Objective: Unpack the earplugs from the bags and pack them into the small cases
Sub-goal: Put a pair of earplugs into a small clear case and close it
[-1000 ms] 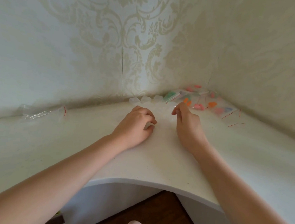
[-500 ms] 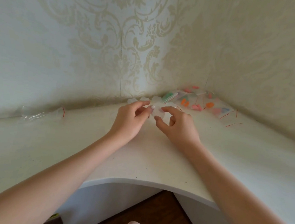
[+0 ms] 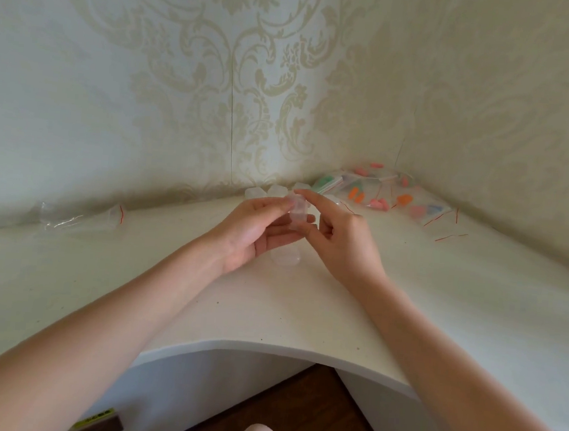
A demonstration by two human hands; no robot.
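You hold one small clear case (image 3: 297,213) in the air above the desk (image 3: 407,294), between both hands. Your left hand (image 3: 257,233) has the fingers curled under it and the thumb on its upper side. Your right hand (image 3: 339,237) pinches it from the other side, with the forefinger stretched over the top, probably at the lid. Whether the lid is open I cannot tell, because the plastic is so clear.

The case looks very light, stiff and smooth, so it can slip or jump away when the lid snaps. Take it by the body with the left fingers and work only the lid edge with the right ones; do not squeeze hard.

Another clear round piece (image 3: 285,257) lies on the desk just under your hands. More cases (image 3: 271,191) stand at the wall behind them. The bags (image 3: 381,194) with coloured earplugs (image 3: 378,203) lie in the corner, to the right. The earplugs look like soft foam and should be light and easy to press. The bags are thin, slippery film; take them at the edge. An empty bag (image 3: 79,219) lies far left.
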